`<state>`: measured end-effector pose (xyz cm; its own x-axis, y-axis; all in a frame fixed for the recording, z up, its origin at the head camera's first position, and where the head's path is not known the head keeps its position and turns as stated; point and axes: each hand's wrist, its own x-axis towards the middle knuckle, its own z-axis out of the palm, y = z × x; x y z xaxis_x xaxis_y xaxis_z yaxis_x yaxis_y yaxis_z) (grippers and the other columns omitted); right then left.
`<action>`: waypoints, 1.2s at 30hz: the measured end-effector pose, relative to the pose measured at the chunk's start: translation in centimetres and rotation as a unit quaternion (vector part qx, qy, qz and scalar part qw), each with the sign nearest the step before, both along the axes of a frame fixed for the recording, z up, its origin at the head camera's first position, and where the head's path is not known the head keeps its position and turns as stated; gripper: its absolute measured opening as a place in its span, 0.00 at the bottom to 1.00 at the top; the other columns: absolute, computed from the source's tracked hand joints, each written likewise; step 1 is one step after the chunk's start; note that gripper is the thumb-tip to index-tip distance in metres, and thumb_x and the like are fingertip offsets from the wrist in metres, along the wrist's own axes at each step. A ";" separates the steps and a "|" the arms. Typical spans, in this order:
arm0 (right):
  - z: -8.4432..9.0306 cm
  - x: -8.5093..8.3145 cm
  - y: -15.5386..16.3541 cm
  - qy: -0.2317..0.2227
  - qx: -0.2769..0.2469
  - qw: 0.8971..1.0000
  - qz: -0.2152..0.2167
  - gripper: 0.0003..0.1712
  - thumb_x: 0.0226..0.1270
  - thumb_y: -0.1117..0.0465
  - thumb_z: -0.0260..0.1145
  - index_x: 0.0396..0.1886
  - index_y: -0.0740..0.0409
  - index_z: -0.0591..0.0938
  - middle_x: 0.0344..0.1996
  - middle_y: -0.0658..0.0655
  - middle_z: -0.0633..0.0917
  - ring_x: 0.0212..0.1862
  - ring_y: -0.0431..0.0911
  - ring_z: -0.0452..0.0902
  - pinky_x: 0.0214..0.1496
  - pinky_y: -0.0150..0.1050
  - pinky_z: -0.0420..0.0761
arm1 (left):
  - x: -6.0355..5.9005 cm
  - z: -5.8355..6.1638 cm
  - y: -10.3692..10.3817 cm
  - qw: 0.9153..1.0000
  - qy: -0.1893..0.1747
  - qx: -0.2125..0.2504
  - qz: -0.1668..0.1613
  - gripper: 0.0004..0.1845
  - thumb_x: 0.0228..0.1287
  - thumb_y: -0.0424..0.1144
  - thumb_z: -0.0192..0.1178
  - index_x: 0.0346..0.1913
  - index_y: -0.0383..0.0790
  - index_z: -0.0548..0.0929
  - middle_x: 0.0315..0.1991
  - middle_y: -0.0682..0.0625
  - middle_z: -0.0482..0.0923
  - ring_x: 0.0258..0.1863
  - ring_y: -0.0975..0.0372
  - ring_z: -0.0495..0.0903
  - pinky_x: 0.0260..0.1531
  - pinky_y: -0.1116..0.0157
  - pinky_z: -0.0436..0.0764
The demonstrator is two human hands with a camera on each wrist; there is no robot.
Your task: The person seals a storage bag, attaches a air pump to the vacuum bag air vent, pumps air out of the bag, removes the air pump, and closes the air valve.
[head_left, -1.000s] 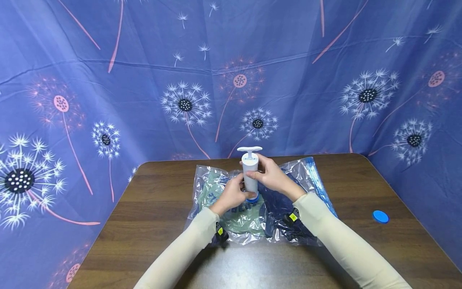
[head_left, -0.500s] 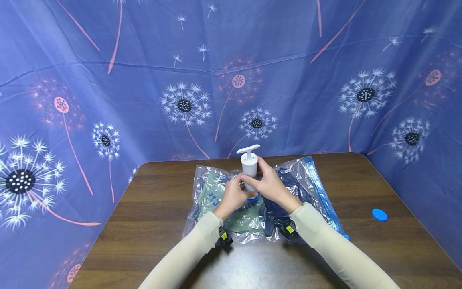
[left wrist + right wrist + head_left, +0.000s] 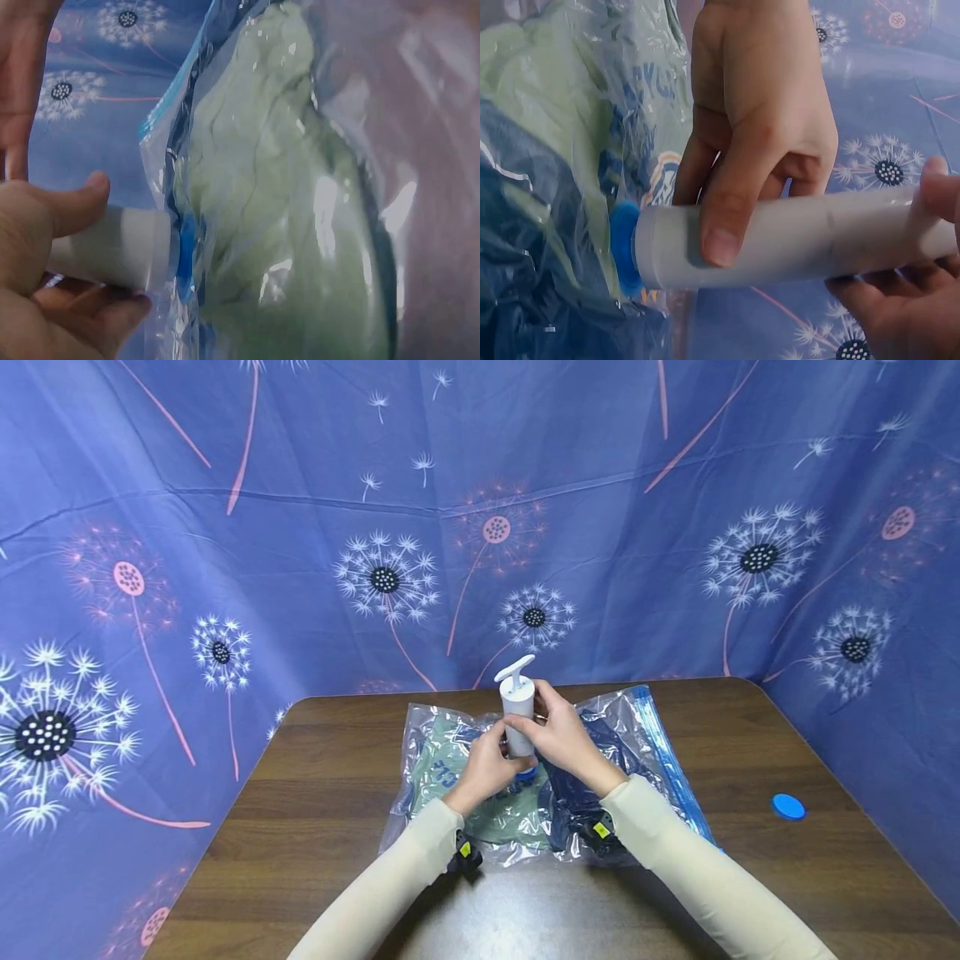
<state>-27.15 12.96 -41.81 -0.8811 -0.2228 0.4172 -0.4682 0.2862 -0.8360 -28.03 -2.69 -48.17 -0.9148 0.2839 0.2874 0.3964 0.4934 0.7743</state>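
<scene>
I am holding the white hand pump [image 3: 517,718] upright on the blue valve [image 3: 527,771] of the clear vacuum bag [image 3: 637,727], which is lying flat on the far half of the brown wooden table [image 3: 330,777]. The pump's T-shaped handle [image 3: 514,667] is sitting tilted at the top of the barrel, above my fingers. My left hand [image 3: 487,764] is gripping the lower part of the barrel; the right wrist view is showing my left thumb [image 3: 731,217] pressing across the barrel just beside the blue valve ring, with the fingers curled behind it. My right hand [image 3: 555,735] is wrapping the upper part of the barrel, thumb on the near side and fingers curled round the back. Inside the bag, a pale green garment [image 3: 450,772] with blue lettering is filling the left part and a dark navy garment [image 3: 577,797] the right. The bag's blue zip strip [image 3: 667,752] is running along its right edge. A loose blue cap [image 3: 788,807] is lying on the table, well apart to the right. A blue cloth printed with dandelions [image 3: 385,578] is hanging behind and around the table.
</scene>
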 end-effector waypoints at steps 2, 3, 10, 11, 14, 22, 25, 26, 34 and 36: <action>0.0 -0.2 0.2 0.004 0.011 1.000 0.014 0.30 0.70 0.60 0.71 0.67 0.62 0.72 0.57 0.67 0.84 0.61 0.60 0.82 0.64 0.56 0.82 | -0.1 0.0 -0.2 1.000 -0.016 -0.004 -0.013 0.35 0.56 0.36 0.78 0.66 0.36 0.76 0.57 0.38 0.83 0.55 0.47 0.86 0.51 0.58 0.87; 0.0 -0.3 0.3 0.006 0.015 1.000 0.022 0.29 0.71 0.60 0.71 0.67 0.63 0.72 0.58 0.67 0.84 0.61 0.60 0.82 0.64 0.56 0.82 | -0.1 0.1 -0.3 1.000 -0.023 -0.007 -0.018 0.35 0.56 0.36 0.78 0.67 0.36 0.76 0.58 0.38 0.83 0.55 0.47 0.86 0.52 0.57 0.87; 0.0 -0.8 1.0 0.009 0.037 0.997 0.069 0.30 0.74 0.63 0.66 0.70 0.66 0.68 0.60 0.69 0.80 0.62 0.64 0.80 0.63 0.58 0.82 | -0.7 0.4 -0.8 0.997 -0.052 -0.013 -0.053 0.36 0.56 0.33 0.77 0.67 0.34 0.74 0.59 0.38 0.82 0.57 0.46 0.85 0.54 0.54 0.86; 0.0 -0.9 1.1 0.007 0.036 0.996 0.079 0.30 0.75 0.64 0.65 0.71 0.66 0.68 0.61 0.69 0.80 0.62 0.64 0.80 0.63 0.58 0.81 | -0.7 0.4 -0.8 0.997 -0.054 -0.010 -0.060 0.36 0.56 0.32 0.77 0.68 0.34 0.74 0.59 0.37 0.81 0.57 0.46 0.84 0.55 0.54 0.85; 0.0 -1.2 1.3 -0.002 0.025 0.994 0.106 0.29 0.76 0.65 0.63 0.72 0.66 0.66 0.62 0.70 0.80 0.64 0.64 0.79 0.65 0.59 0.80 | -0.9 0.4 -0.9 0.994 -0.067 0.006 -0.081 0.36 0.57 0.29 0.75 0.69 0.34 0.72 0.61 0.37 0.80 0.59 0.45 0.83 0.56 0.55 0.85; -0.5 -1.3 1.3 0.003 -0.007 0.992 0.126 0.30 0.76 0.68 0.63 0.73 0.66 0.67 0.64 0.70 0.80 0.65 0.64 0.78 0.66 0.59 0.79 | -1.0 0.4 -1.0 0.994 -0.063 0.021 -0.089 0.36 0.57 0.25 0.73 0.69 0.35 0.73 0.61 0.37 0.80 0.59 0.46 0.84 0.54 0.59 0.86; -0.7 -1.0 1.1 0.009 -0.012 0.993 0.114 0.31 0.74 0.68 0.65 0.73 0.63 0.68 0.65 0.69 0.79 0.63 0.63 0.79 0.63 0.57 0.81 | -0.7 0.4 -0.8 0.997 -0.040 0.010 -0.068 0.34 0.55 0.27 0.75 0.67 0.34 0.76 0.59 0.37 0.82 0.57 0.47 0.85 0.54 0.60 0.86; -0.8 -0.8 1.0 0.011 -0.010 0.995 0.102 0.32 0.73 0.67 0.66 0.73 0.62 0.68 0.64 0.68 0.79 0.62 0.62 0.80 0.62 0.57 0.81 | -0.6 0.4 -0.7 0.998 -0.028 0.004 -0.059 0.33 0.54 0.28 0.76 0.65 0.34 0.77 0.59 0.38 0.83 0.57 0.48 0.85 0.54 0.60 0.86; -1.0 -0.1 -0.3 0.038 -0.015 0.999 -0.032 0.38 0.65 0.59 0.76 0.72 0.58 0.71 0.53 0.64 0.84 0.52 0.57 0.84 0.56 0.55 0.85 | 0.4 0.3 0.3 0.997 0.046 -0.049 0.029 0.32 0.50 0.37 0.81 0.59 0.36 0.81 0.51 0.39 0.88 0.47 0.51 0.89 0.47 0.58 0.87; -1.0 -0.1 -0.5 0.044 -0.016 0.998 -0.046 0.38 0.64 0.59 0.77 0.71 0.59 0.72 0.52 0.65 0.85 0.52 0.57 0.85 0.57 0.55 0.85 | 0.4 0.3 0.4 0.997 0.050 -0.049 0.038 0.33 0.49 0.37 0.82 0.59 0.37 0.80 0.51 0.39 0.88 0.47 0.51 0.89 0.46 0.58 0.88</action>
<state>-27.30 12.48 -42.86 -0.8572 -0.1267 0.4992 -0.5126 0.3047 -0.8027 -27.59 -2.26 -47.86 -0.9027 0.2463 0.3527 0.4280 0.5965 0.6790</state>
